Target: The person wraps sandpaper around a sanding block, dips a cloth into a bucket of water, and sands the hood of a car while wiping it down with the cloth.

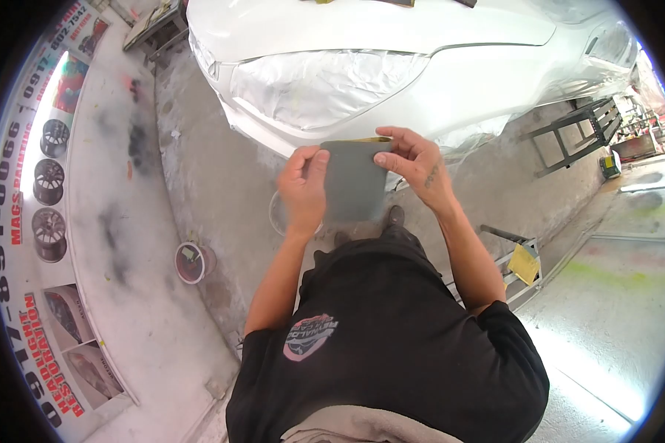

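A grey sheet (pixel 355 181), with a thin yellowish strip along its top edge, hangs between my two hands in front of the white car (pixel 347 125). My left hand (pixel 303 184) pinches its upper left corner between thumb and curled fingers. At the upper right corner, my right hand (pixel 415 164) holds it with the thumb on the near face and the index finger over the top edge. The lower edge of the sheet is slightly blurred. Behind it, the car's headlight area (pixel 318 81) is covered with masking film.
A bucket (pixel 195 263) stands on the floor at left; another round container (pixel 277 214) is partly hidden behind my left hand. A dark metal stand (pixel 580 133) is at right. Nearer, a yellow sheet (pixel 524 263) lies on a metal frame. A bannered wall (pixel 111 221) runs along the left.
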`<state>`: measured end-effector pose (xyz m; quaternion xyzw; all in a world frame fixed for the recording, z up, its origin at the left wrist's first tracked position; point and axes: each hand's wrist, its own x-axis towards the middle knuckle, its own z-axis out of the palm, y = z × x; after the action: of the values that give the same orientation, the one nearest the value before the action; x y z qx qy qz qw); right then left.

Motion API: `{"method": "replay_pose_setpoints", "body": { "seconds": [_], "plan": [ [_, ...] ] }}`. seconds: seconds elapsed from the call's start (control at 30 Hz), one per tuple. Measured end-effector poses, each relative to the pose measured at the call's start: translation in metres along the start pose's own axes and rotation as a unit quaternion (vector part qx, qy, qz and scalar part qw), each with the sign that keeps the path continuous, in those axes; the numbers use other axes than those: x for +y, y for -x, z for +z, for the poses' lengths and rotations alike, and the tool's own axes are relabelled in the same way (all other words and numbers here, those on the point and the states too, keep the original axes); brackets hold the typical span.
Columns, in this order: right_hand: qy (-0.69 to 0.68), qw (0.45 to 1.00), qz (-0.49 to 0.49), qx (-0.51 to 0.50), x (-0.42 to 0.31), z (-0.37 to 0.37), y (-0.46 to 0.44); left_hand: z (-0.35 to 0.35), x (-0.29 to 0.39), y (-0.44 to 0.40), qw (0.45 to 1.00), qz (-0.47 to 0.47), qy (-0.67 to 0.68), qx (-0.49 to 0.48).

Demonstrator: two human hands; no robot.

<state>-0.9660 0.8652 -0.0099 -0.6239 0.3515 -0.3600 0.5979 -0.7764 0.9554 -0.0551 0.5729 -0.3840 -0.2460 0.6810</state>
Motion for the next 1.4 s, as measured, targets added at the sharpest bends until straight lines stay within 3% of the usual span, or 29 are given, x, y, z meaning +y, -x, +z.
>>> {"method": "replay_pose_setpoints", "body": {
  "seconds": [0.17,0.6,0.87,0.97,1.07,1.17,1.27,1.4],
  "plan": [
    [-0.065,0.997,0.041,0.001,0.012,-0.003,0.005,-0.003,0.003,0.0,1.0,0.012,-0.002,-0.001],
    [0.005,0.998,0.019,0.064,0.015,-0.002,0.002,-0.004,-0.009,0.001,0.988,0.098,-0.119,0.008],
    [0.029,0.994,0.008,0.101,0.006,0.007,0.003,0.0,-0.015,0.0,0.984,0.128,-0.124,0.018],
    [0.005,0.996,-0.009,0.084,0.01,0.005,-0.001,0.0,-0.017,-0.002,0.981,0.154,-0.116,0.015],
    [0.081,0.994,-0.005,0.076,0.005,0.002,0.002,0.003,-0.011,-0.002,0.982,0.147,-0.117,0.014],
    [-0.019,0.996,-0.006,0.087,0.017,0.005,-0.001,0.003,-0.011,-0.003,0.983,0.14,-0.118,0.028],
    [-0.057,0.998,0.033,0.015,0.011,0.001,0.003,0.0,-0.013,-0.009,0.984,0.134,-0.103,0.052],
    [-0.039,0.999,0.028,-0.017,0.031,-0.001,0.003,-0.001,-0.011,-0.011,0.983,0.149,-0.094,0.044]
  ]
}}
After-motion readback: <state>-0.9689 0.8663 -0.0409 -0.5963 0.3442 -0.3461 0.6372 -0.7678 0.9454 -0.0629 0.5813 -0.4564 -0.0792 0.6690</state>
